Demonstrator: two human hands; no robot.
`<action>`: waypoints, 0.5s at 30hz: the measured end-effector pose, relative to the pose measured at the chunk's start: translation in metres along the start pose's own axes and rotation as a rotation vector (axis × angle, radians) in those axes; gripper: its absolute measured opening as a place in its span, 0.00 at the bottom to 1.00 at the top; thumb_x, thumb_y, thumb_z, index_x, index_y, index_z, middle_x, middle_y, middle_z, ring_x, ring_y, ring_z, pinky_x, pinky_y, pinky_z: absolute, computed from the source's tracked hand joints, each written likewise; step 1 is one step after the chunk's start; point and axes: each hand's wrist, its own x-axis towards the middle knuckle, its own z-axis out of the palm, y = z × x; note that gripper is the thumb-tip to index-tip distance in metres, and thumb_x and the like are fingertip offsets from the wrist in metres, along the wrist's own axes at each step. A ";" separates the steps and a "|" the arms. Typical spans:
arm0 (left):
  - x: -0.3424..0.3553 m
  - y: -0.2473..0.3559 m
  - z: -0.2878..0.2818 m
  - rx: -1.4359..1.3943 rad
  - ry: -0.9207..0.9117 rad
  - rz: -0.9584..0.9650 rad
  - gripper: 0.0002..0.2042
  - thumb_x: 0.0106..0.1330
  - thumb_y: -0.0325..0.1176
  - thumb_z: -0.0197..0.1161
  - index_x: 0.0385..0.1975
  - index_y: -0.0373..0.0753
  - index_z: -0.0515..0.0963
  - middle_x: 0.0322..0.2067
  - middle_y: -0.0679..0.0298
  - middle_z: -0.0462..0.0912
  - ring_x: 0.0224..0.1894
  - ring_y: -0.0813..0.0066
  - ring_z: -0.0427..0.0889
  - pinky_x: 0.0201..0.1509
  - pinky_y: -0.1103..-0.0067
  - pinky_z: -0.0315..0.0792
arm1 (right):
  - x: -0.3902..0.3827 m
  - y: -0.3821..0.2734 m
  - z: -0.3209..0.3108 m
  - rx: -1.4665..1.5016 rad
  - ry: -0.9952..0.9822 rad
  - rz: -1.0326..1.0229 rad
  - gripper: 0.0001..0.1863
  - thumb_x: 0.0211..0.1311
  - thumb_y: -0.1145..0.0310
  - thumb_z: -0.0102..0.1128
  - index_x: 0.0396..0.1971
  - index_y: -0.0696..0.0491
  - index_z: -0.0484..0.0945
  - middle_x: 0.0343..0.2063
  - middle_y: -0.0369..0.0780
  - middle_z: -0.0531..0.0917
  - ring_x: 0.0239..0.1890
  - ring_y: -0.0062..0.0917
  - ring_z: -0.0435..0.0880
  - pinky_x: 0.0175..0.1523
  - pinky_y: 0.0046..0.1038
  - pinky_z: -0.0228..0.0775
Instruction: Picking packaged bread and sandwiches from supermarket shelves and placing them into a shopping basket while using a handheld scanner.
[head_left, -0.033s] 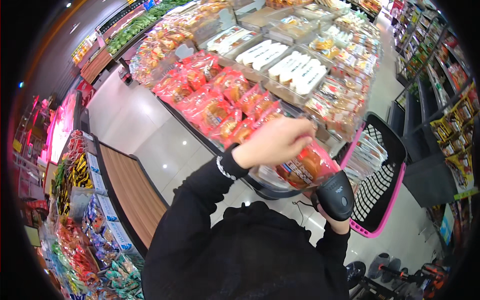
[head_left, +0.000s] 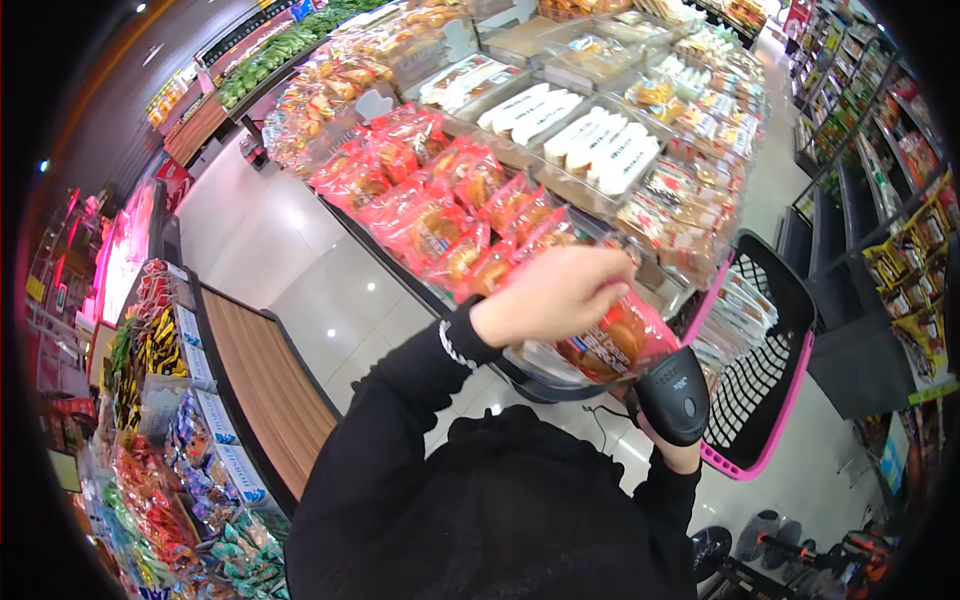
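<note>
My left hand point(head_left: 565, 290) is closed on the top edge of a red and clear bag of round brown bread point(head_left: 612, 345). It hangs beside the near corner of the display, its lower end close to the scanner. In my right hand point(head_left: 678, 455) is a black handheld barcode scanner point(head_left: 676, 397), whose head points up toward the bag and hides most of the fingers. More red bread bags point(head_left: 430, 230) lie in rows just beyond my left hand.
White-wrapped packs point(head_left: 600, 148) fill trays on the display. A black shopping basket with a pink rim point(head_left: 765, 455) stands at right, holding several clear-wrapped packs point(head_left: 735, 315). Snack shelves point(head_left: 905, 255) line the right side. A wood-topped counter point(head_left: 265, 365) with hanging snack bags stands at left.
</note>
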 end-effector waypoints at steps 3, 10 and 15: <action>-0.018 -0.014 -0.003 0.012 -0.004 0.012 0.03 0.54 0.26 0.53 0.27 0.36 0.71 0.24 0.58 0.74 0.28 0.62 0.75 0.31 0.75 0.68 | -0.012 0.025 0.003 0.005 0.013 0.034 0.26 0.39 0.78 0.61 0.44 0.57 0.69 0.38 0.39 0.76 0.41 0.23 0.74 0.48 0.23 0.62; -0.042 -0.034 0.001 -0.183 0.094 -0.005 0.04 0.54 0.27 0.53 0.28 0.37 0.70 0.23 0.59 0.73 0.29 0.62 0.75 0.31 0.73 0.68 | -0.008 0.000 0.009 0.194 0.083 0.194 0.20 0.38 0.79 0.60 0.38 0.56 0.73 0.37 0.39 0.77 0.40 0.25 0.75 0.47 0.25 0.64; -0.066 -0.061 0.024 -0.991 0.219 -0.124 0.19 0.52 0.26 0.58 0.45 0.35 0.64 0.46 0.60 0.68 0.50 0.70 0.68 0.53 0.76 0.62 | 0.011 0.001 -0.006 -0.324 -0.157 -0.037 0.22 0.41 0.71 0.59 0.40 0.61 0.67 0.31 0.42 0.74 0.30 0.23 0.73 0.34 0.21 0.63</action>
